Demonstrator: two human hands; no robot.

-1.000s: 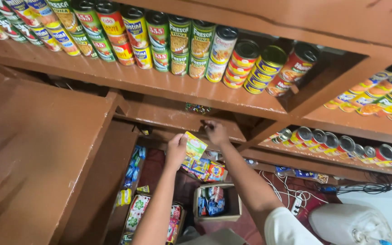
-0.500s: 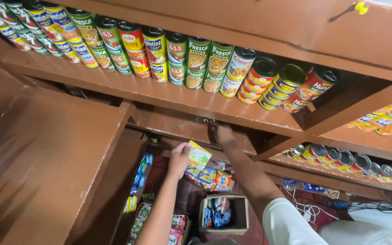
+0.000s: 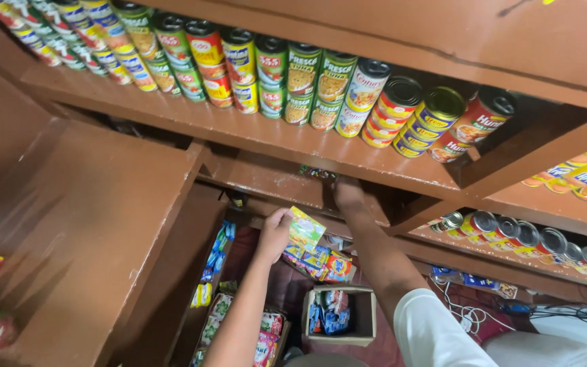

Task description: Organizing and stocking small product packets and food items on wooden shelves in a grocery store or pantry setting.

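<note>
Shelves (image 3: 171, 122) of brown-painted wood fill the frame, the top board carrying a long row of tins (image 3: 293, 75) stacked two high along its front edge, from the upper left corner across to the right. A second run of tins (image 3: 524, 234) lies on its side on a lower board at the right edge. Below the middle board, a small cardboard box (image 3: 365, 316) of blue packets stands on the dark floor near the bottom edge, with strips of sachets (image 3: 215, 255) hanging down the upright to its left.

The person's right hand (image 3: 348, 194) reaches up to the underside of the middle board, fingers curled against the wood beside a small cluster of wrapped sweets (image 3: 317, 173) at that board's front edge; whether it grips anything cannot be told. The left hand (image 3: 274, 234) is raised just below, thumb and fingers pinching a green-and-yellow packet (image 3: 305, 230) by its left edge. That packet tops a hanging string of similar bright packets (image 3: 321, 261), held in the air between the middle board and the box, well clear of the tins.
</note>
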